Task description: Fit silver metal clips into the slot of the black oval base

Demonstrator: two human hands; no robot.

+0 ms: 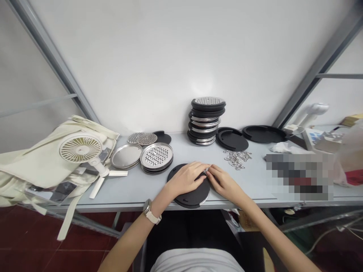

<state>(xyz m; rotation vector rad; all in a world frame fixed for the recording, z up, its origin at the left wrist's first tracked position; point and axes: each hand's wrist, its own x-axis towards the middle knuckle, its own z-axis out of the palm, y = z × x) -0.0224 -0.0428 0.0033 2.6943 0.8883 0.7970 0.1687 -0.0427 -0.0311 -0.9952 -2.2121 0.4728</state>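
Observation:
A black round disc [195, 198] with a silver rim on its right side lies at the table's front edge. My left hand [188, 175] rests over it, its palm on the top and its fingers reaching to the right edge. At that edge, my right hand [221, 181] is closed in a pinch, fingertips meeting those of my left. A small shiny piece [204, 172] shows between the fingertips, mostly hidden. Just beyond my right hand lies a pile of small metal clips [237, 158]. Left of the disc sits a stack of round metal graters [157, 155].
Plain metal discs [126, 155] and perforated plates [147, 139] lie at left. A tall stack of black and silver discs [206, 122] stands at the back, beside black round holders [232, 139]. A small fan [81, 148] rests on a cream bag [36, 158]. Plastic bags [350, 151] lie at far right.

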